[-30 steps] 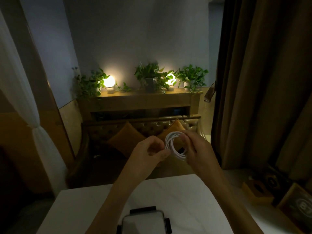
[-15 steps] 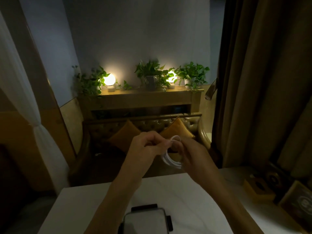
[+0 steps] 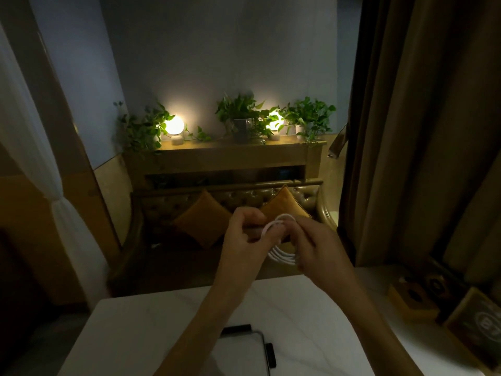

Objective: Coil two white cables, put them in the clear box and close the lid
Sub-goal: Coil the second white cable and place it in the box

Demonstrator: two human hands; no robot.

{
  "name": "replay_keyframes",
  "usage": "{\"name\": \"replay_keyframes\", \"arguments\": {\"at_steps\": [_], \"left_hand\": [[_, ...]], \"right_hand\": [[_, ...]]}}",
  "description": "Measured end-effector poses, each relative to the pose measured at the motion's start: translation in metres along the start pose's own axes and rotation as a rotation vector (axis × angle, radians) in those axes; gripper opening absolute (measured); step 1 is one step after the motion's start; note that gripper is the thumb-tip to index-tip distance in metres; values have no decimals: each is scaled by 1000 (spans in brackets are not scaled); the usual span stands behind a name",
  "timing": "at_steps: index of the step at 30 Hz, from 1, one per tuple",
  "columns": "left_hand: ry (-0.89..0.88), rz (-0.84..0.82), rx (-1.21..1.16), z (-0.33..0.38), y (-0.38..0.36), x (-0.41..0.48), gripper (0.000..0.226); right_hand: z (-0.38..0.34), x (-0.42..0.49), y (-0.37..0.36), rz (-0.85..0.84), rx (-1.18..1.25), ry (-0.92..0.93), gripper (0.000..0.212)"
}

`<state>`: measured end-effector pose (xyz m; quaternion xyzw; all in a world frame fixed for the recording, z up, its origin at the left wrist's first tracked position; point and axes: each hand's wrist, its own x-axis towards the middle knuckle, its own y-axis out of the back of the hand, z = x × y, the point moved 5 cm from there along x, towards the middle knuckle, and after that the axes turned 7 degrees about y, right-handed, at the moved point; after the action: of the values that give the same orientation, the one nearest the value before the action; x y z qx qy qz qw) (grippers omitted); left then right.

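A white cable (image 3: 282, 256), wound into a small coil, is held in the air above the far edge of the white table (image 3: 151, 327). My left hand (image 3: 245, 237) pinches a loop of it near the top. My right hand (image 3: 317, 248) grips the coil from the right side. The clear box (image 3: 238, 354) with black latches lies on the table close to me, partly hidden by my left forearm; I cannot tell whether its lid is shut. I see only one cable.
Brown boxes and a framed sign (image 3: 482, 329) stand at the table's right edge. A tufted sofa with orange cushions (image 3: 203, 218) sits beyond the table. A heavy brown curtain (image 3: 423, 131) hangs on the right, a white one on the left.
The coil has turned from facing me to nearly edge-on, and both hands have closed in on its top, my left fingers now holding a loop end there.
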<state>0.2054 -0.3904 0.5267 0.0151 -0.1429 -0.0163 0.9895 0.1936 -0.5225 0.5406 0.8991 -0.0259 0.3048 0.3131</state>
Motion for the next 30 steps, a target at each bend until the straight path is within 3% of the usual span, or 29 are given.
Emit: {"name": "replay_keyframes", "arguments": {"at_steps": [2, 5, 8, 11, 18, 23, 26, 30], "left_hand": [[132, -109, -65, -9, -3, -1, 46], [157, -214, 31, -17, 1, 2, 38], [283, -282, -50, -25, 7, 4, 37], [558, -354, -400, -33, 4, 1, 44], [555, -390, -503, -23, -1, -4, 31], [624, -675, -915, -17, -3, -10, 39], [586, -599, -898, -26, -3, -7, 43], [502, -213, -558, -33, 25, 6, 21]], "right_hand": [[2, 0, -1, -43, 67, -42, 29], [4, 0, -1, -87, 203, -103, 34], [-2, 0, 0, -75, 283, -104, 29], [-4, 2, 0, -34, 257, -57, 26], [-7, 3, 8, 57, 102, 83, 29], [-9, 2, 10, 8, 263, 17, 26], [-9, 3, 10, -34, 356, -63, 25], [-1, 3, 15, -129, 468, -152, 26]]}}
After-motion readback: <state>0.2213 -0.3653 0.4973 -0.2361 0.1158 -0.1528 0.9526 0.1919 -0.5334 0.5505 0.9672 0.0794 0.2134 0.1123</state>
